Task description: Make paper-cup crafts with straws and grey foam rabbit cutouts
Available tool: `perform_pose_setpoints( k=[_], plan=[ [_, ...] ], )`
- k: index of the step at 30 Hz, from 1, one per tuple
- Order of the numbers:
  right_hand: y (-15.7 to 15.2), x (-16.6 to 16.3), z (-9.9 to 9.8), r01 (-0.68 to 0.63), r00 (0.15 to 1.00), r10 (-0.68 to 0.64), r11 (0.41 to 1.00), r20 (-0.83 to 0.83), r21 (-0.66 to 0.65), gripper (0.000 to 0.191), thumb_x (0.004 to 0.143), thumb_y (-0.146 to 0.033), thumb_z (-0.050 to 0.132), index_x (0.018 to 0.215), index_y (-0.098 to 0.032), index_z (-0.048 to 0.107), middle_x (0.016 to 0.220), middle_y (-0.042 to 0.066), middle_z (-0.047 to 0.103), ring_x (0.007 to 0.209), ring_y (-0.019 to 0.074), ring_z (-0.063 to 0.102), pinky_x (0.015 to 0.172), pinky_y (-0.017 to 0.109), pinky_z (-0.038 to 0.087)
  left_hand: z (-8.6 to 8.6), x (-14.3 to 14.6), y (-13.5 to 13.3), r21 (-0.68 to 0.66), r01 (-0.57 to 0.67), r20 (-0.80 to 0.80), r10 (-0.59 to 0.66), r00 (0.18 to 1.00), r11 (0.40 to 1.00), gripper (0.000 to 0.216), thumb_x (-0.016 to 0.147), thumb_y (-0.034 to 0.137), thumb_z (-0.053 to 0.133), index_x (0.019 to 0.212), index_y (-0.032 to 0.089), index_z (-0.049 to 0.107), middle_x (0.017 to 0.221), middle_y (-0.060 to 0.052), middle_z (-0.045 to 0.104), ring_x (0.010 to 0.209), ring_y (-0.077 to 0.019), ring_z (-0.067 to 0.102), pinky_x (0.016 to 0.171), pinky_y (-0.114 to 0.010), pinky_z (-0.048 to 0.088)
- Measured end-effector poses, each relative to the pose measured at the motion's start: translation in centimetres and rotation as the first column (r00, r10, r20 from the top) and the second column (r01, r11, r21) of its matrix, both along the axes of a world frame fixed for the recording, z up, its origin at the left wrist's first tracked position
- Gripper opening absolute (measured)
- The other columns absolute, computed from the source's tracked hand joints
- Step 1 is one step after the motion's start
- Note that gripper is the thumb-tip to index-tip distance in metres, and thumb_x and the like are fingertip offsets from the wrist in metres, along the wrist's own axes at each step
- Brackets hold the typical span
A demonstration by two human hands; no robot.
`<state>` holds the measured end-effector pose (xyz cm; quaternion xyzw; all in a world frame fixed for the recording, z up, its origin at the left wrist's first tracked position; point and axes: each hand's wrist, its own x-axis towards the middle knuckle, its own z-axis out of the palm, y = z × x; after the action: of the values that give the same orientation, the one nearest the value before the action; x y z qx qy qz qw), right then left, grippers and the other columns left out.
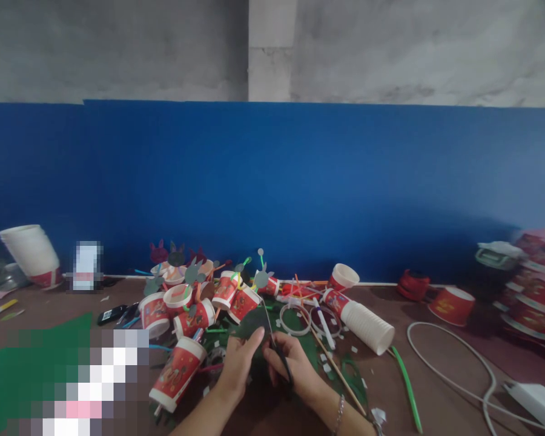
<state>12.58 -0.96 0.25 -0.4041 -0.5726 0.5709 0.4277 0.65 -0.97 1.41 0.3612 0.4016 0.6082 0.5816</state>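
Observation:
A dark piece of paper or felt [251, 322] is pinched in my left hand [237, 361], thumb on top. My right hand [297, 365] grips black-handled scissors [282, 365], their blades pointing up and away along the right edge of the dark piece. Whether the blades are open or closed on it is unclear. Just beyond my hands lie several red printed paper cups [243, 304], some with bent coloured straws and grey animal-shaped cutouts [194, 272]. Left of my left hand, another red cup [178, 373] leans on its side.
To the right are a stack of white-and-red cups [367, 327], tape rings [295, 320], a white marker [323, 324], a thin wooden stick [340, 372], a green strip [407, 390] and a white cable [454, 327]. Green sheet material [49, 363] lies left. A blue wall panel [272, 188] stands behind.

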Motion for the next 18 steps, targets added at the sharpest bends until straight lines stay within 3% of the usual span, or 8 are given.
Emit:
perform_pose_setpoints(
  k=[5, 13, 18],
  plan=[
    [0.06, -0.01, -0.07, 0.003, 1.0, -0.003, 1.0, 0.014, -0.002, 0.039, 0.065, -0.052, 0.068, 0.07, -0.017, 0.049, 0.037, -0.01, 0.044, 0.029, 0.0053, 0.037, 0.032, 0.016, 0.027, 0.08, 0.02, -0.06, -0.002, -0.004, 0.008, 0.004, 1.0, 1.0, 0.03, 0.057, 0.041, 0.078, 0.058, 0.014, 0.067, 0.054, -0.004, 0.065, 0.063, -0.0218, 0.064, 0.066, -0.032, 0.05],
    [0.14, 0.08, 0.26, 0.003, 0.999, -0.003, 1.0, 0.034, -0.021, 0.042, 0.062, -0.054, 0.069, 0.07, -0.017, 0.049, 0.036, -0.009, 0.046, 0.03, 0.0061, 0.039, 0.033, 0.017, 0.028, -0.34, 0.11, 0.03, -0.022, -0.016, 0.001, 0.016, 1.0, 1.0, 0.034, 0.058, 0.043, 0.077, 0.056, 0.012, 0.063, 0.05, 0.0, 0.06, 0.047, -0.013, 0.054, 0.048, -0.023, 0.043],
    [0.22, 0.33, 0.24, -0.006, 0.999, 0.006, 1.0, 0.04, -0.013, 0.042, 0.063, -0.053, 0.068, 0.071, -0.017, 0.05, 0.037, -0.008, 0.047, 0.031, 0.0069, 0.04, 0.034, 0.017, 0.029, -0.23, 0.03, 0.06, 0.026, 0.024, -0.034, -0.023, 0.999, 0.999, 0.034, 0.059, 0.042, 0.077, 0.06, 0.011, 0.064, 0.053, 0.0, 0.06, 0.05, -0.0129, 0.054, 0.049, -0.023, 0.043]
  ],
)
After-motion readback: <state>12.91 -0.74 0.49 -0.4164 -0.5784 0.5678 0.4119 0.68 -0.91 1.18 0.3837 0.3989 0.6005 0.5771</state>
